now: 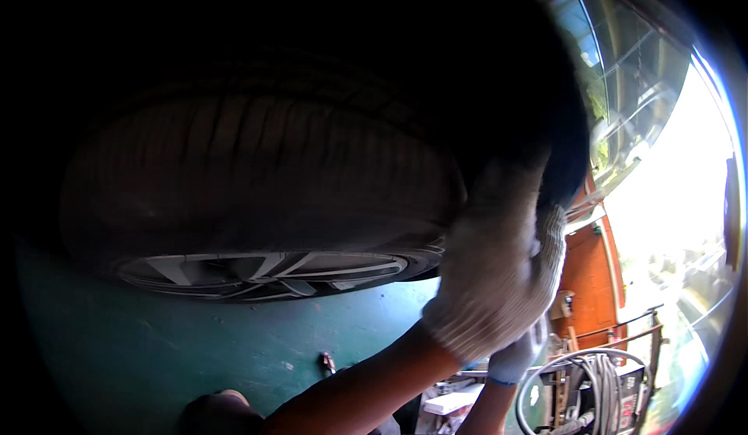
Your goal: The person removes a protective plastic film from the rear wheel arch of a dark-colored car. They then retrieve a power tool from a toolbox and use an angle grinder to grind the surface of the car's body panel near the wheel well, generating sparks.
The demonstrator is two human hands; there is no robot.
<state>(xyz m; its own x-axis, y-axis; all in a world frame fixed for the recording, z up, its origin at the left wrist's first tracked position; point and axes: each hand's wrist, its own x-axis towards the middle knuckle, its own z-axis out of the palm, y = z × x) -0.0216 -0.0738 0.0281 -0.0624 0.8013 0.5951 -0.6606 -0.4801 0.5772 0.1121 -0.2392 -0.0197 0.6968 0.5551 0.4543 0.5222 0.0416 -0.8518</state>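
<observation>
A car wheel's tyre [265, 178] fills the middle left, mostly in deep shadow, with its spoked alloy rim [265, 275] facing down toward the floor. Beside the tyre's right end, my left hand [499, 271] in a white knit glove reaches up to the dark edge of the wheel arch [567, 154]. Its fingertips fade into shadow, so their grip is hidden. Lower down and behind it is my right hand [522, 349], gloved in white with a blue cuff. The left hand and wrist cover most of it, and its fingers cannot be made out clearly.
Glossy curved bodywork [631, 68] reflects light at upper right. Beyond it stand an orange panel [588, 271] and a machine with coiled grey hoses [588, 388]. A small red-handled tool [328, 362] lies on the green floor [234, 341]. A shoe [232, 396] shows below.
</observation>
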